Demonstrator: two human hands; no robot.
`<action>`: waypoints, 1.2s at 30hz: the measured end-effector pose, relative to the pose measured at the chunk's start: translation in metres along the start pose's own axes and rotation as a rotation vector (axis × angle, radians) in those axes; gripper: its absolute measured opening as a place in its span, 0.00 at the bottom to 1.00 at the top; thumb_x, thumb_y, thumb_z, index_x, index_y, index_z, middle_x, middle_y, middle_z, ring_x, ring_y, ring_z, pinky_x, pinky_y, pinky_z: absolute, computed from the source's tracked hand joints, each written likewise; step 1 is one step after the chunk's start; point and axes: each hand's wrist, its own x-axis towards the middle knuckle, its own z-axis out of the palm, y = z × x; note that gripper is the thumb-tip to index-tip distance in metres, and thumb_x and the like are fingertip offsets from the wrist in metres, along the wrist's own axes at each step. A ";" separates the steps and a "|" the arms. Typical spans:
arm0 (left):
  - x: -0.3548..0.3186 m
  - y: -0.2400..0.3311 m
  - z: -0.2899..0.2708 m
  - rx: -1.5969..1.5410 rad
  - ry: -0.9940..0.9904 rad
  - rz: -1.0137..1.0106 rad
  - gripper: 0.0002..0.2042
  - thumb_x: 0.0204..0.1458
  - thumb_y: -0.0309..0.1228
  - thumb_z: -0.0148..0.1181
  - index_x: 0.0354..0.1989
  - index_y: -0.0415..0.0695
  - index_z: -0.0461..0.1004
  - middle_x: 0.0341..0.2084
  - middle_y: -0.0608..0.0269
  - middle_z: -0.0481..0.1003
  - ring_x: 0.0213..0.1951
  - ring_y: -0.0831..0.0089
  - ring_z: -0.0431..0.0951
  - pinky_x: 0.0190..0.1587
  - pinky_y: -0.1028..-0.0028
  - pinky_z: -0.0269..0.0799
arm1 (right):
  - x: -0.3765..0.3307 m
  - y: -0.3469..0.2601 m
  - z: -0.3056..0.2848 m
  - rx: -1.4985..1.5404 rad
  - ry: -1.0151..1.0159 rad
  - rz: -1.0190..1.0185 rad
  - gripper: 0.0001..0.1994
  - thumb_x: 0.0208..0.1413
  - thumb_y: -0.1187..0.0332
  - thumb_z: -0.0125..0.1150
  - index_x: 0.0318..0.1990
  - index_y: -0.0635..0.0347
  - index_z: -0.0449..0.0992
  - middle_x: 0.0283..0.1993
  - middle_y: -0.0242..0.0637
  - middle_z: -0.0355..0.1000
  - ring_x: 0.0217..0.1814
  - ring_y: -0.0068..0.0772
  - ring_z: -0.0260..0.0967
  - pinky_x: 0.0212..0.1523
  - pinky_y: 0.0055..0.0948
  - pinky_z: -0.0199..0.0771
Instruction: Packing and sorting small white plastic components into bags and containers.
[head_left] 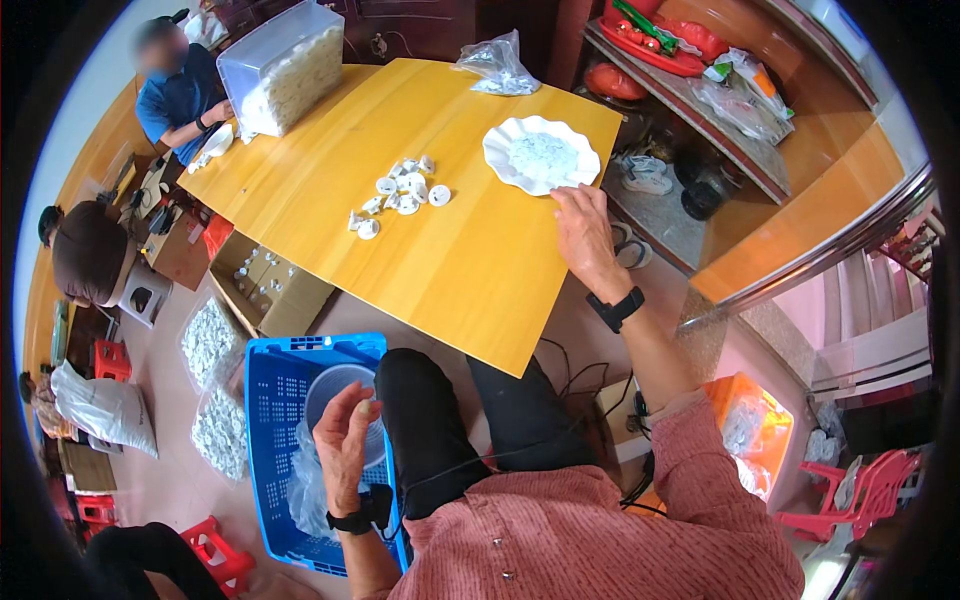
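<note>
A white plate (498,171) with a wavy rim stands near the right edge of the table, heaped with small pale bits too fine to name. My right hand (584,228) is at its near rim, fingers bent against it. Left of the plate, a loose group of small white round parts (408,185) with short stems lies on the table. My left hand (343,432) is raised over a blue plastic crate (268,440), its thumb and fingers drawn together. Whatever it pinches is too small to make out.
The yellow wooden table (440,280) ends just before my knees. A clear tub of white parts (285,75) tilts at its far left, by a seated person. A plastic bag (500,65) lies at the back. Beside the crate are a cardboard box (290,310) and filled bags (212,340).
</note>
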 end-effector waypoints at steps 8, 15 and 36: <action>-0.005 0.035 0.064 -0.227 -0.179 0.037 0.15 0.57 0.24 0.57 0.53 0.35 0.72 0.43 0.50 0.77 0.41 0.67 0.80 0.47 0.69 0.76 | -0.013 -0.016 -0.010 0.125 0.032 -0.042 0.09 0.50 0.76 0.56 0.40 0.64 0.73 0.50 0.40 0.69 0.56 0.44 0.62 0.53 0.42 0.63; -0.002 0.040 0.081 -0.422 -0.188 0.004 0.13 0.58 0.28 0.57 0.49 0.35 0.73 0.39 0.52 0.79 0.37 0.69 0.80 0.43 0.70 0.77 | -0.003 -0.012 -0.010 -0.043 0.068 -0.051 0.11 0.49 0.77 0.58 0.42 0.61 0.73 0.48 0.39 0.70 0.54 0.41 0.64 0.52 0.41 0.62; -0.002 0.017 0.087 -0.401 -0.100 -0.105 0.11 0.58 0.29 0.57 0.47 0.36 0.75 0.35 0.55 0.79 0.33 0.73 0.80 0.39 0.73 0.77 | 0.015 -0.054 -0.002 -0.034 -0.017 -0.134 0.18 0.48 0.67 0.65 0.46 0.65 0.74 0.49 0.40 0.66 0.54 0.42 0.61 0.56 0.44 0.55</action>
